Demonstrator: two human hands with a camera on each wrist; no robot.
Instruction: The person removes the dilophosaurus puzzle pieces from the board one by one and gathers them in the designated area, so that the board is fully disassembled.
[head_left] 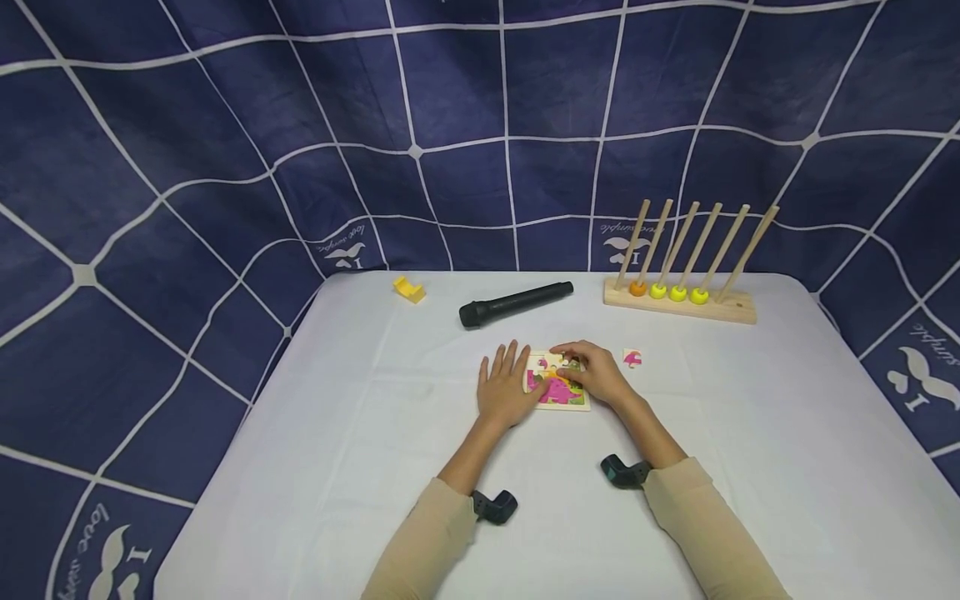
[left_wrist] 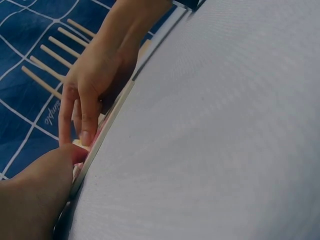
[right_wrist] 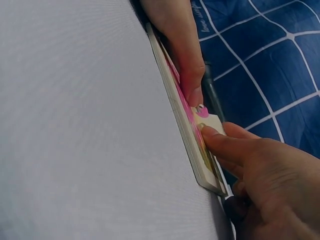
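Note:
A small jigsaw puzzle with a pink dinosaur picture (head_left: 557,393) lies in its pale wooden tray (head_left: 564,408) on the table. My left hand (head_left: 505,395) rests along the tray's left side, fingers spread, its thumb pressing on the picture. Over the upper right of the picture, my right hand (head_left: 600,375) pinches a puzzle piece (right_wrist: 209,119) between thumb and fingers. This piece is pale with a pink patch and stands tilted above the tray in the right wrist view. Another puzzle piece (head_left: 632,358), white and pink, lies to the right of the tray.
A black microphone (head_left: 517,305) lies behind the puzzle. At the back right stands a wooden peg rack (head_left: 678,307) with upright sticks and several orange and yellow beads. A yellow block (head_left: 408,290) sits at the back left. A blue checked cloth (head_left: 465,100) hangs behind the white table (head_left: 360,467).

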